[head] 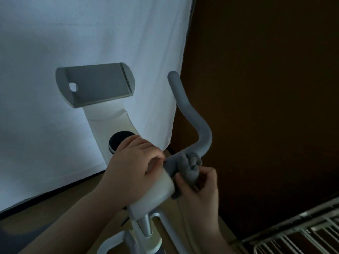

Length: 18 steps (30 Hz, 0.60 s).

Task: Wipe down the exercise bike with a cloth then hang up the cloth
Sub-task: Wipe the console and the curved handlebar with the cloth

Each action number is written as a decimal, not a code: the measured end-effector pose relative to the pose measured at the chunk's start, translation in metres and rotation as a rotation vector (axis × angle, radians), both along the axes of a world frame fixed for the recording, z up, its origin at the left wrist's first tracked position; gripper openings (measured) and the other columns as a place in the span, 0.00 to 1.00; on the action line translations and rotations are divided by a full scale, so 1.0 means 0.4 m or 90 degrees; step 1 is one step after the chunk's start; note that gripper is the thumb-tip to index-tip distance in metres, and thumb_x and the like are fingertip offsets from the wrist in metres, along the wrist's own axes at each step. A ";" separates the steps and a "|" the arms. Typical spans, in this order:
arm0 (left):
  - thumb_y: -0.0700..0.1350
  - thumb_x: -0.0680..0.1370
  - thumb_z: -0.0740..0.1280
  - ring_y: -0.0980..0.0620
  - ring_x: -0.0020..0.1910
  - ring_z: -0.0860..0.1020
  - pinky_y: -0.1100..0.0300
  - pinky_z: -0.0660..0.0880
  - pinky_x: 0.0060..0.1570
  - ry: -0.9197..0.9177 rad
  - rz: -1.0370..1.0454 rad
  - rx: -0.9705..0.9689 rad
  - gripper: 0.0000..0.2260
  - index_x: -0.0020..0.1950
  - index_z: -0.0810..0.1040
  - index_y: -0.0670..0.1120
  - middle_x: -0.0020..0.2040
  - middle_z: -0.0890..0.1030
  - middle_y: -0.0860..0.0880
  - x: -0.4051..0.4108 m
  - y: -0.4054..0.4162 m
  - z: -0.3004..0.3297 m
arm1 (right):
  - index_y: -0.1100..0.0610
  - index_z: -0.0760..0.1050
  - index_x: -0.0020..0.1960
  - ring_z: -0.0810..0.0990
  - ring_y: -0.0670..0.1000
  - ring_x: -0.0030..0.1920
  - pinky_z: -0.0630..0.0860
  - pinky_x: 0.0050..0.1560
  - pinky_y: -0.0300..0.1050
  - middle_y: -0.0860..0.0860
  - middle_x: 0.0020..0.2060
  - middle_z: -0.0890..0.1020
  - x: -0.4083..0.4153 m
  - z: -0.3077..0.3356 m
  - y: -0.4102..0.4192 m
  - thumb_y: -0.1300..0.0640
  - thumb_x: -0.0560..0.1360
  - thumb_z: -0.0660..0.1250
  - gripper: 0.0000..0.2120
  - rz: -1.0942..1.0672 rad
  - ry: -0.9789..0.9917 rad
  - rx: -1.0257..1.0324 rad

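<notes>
Right now the grey cloth (189, 168) is bunched into a soft, wrinkled wad and wrapped over the grey handlebar (192, 114) of the exercise bike (117, 125), just where the bar meets the white stem. That bar looks matte and foam-like, a round tube bending upward in an S-curve to a rounded tip; only one bar is in view. The right hand (199, 187) has its fingers curled around the lower part of the cloth, pinching it against the bar. The left hand (136, 161) lies on the smooth white plastic housing, fingers bent over its top, touching the bar's inner end. Ahead sits one flat grey tablet holder (95, 84) with a ribbed edge, and one round black knob (120, 141). Behind hangs a white fabric sheet (73, 33); a metal wire rack (297, 233) shows at lower right.
</notes>
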<state>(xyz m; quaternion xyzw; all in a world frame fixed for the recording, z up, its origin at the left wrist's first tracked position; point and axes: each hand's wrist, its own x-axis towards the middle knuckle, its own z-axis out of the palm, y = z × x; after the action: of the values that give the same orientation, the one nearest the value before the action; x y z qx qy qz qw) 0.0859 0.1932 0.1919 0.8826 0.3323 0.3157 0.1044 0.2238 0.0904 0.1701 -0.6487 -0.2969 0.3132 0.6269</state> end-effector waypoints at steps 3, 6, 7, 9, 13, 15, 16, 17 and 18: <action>0.51 0.76 0.57 0.59 0.44 0.76 0.56 0.66 0.61 0.003 -0.007 0.005 0.13 0.42 0.81 0.54 0.40 0.81 0.59 0.001 0.002 0.005 | 0.53 0.71 0.51 0.82 0.45 0.45 0.80 0.41 0.40 0.50 0.47 0.80 0.051 0.013 0.024 0.64 0.70 0.73 0.15 -0.080 0.087 0.051; 0.52 0.75 0.57 0.59 0.44 0.76 0.57 0.67 0.59 0.010 -0.009 -0.004 0.13 0.42 0.81 0.53 0.40 0.81 0.58 0.002 -0.001 0.006 | 0.54 0.70 0.51 0.81 0.43 0.45 0.79 0.39 0.37 0.49 0.47 0.79 0.005 0.011 0.017 0.64 0.70 0.74 0.16 -0.039 0.061 0.027; 0.52 0.75 0.57 0.58 0.43 0.76 0.58 0.67 0.58 0.014 -0.007 -0.005 0.14 0.42 0.81 0.53 0.40 0.81 0.58 0.001 -0.003 0.006 | 0.55 0.70 0.50 0.81 0.42 0.43 0.79 0.38 0.37 0.50 0.46 0.79 -0.013 0.010 0.011 0.64 0.69 0.74 0.16 -0.013 0.044 0.020; 0.52 0.75 0.57 0.58 0.43 0.76 0.59 0.67 0.56 0.020 -0.009 0.000 0.13 0.42 0.82 0.52 0.40 0.81 0.58 0.001 -0.002 0.008 | 0.55 0.71 0.50 0.81 0.43 0.45 0.80 0.42 0.41 0.50 0.46 0.79 -0.005 0.020 0.012 0.64 0.69 0.74 0.16 0.009 0.021 0.030; 0.51 0.75 0.58 0.58 0.43 0.76 0.58 0.68 0.56 0.012 -0.015 -0.007 0.12 0.42 0.82 0.52 0.39 0.81 0.58 0.001 0.004 0.009 | 0.48 0.71 0.52 0.80 0.42 0.50 0.80 0.44 0.36 0.46 0.52 0.78 0.039 0.030 0.037 0.59 0.69 0.75 0.18 -0.061 -0.057 0.053; 0.51 0.74 0.58 0.57 0.42 0.76 0.57 0.68 0.55 0.016 -0.012 -0.012 0.12 0.41 0.81 0.52 0.38 0.80 0.58 0.001 0.002 0.008 | 0.42 0.71 0.52 0.77 0.41 0.54 0.79 0.49 0.36 0.45 0.55 0.76 0.003 0.020 0.032 0.53 0.66 0.77 0.20 -0.035 -0.179 0.041; 0.52 0.74 0.57 0.57 0.41 0.75 0.57 0.68 0.55 0.023 -0.009 -0.012 0.13 0.41 0.80 0.51 0.38 0.80 0.58 0.001 0.002 0.008 | 0.40 0.71 0.52 0.76 0.40 0.54 0.78 0.50 0.36 0.44 0.55 0.75 -0.012 0.019 0.026 0.50 0.64 0.77 0.21 -0.004 -0.229 0.047; 0.52 0.74 0.57 0.57 0.41 0.75 0.57 0.68 0.54 0.028 -0.008 -0.011 0.13 0.41 0.80 0.51 0.37 0.79 0.58 0.001 0.001 0.008 | 0.39 0.71 0.51 0.75 0.39 0.54 0.77 0.50 0.34 0.43 0.55 0.75 -0.012 0.020 0.023 0.47 0.63 0.77 0.21 0.018 -0.268 0.056; 0.52 0.74 0.57 0.56 0.41 0.74 0.57 0.68 0.53 0.029 -0.010 -0.009 0.13 0.41 0.80 0.51 0.37 0.79 0.57 0.001 0.003 0.008 | 0.39 0.71 0.51 0.74 0.37 0.53 0.75 0.49 0.31 0.44 0.54 0.75 0.003 0.024 0.028 0.45 0.63 0.76 0.21 0.024 -0.299 0.067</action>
<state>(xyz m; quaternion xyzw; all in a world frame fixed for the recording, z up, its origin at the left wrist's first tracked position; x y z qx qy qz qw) 0.0861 0.1942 0.1950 0.8914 0.3296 0.2925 0.1056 0.2251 0.1014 0.1798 -0.6644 -0.4623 0.1493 0.5679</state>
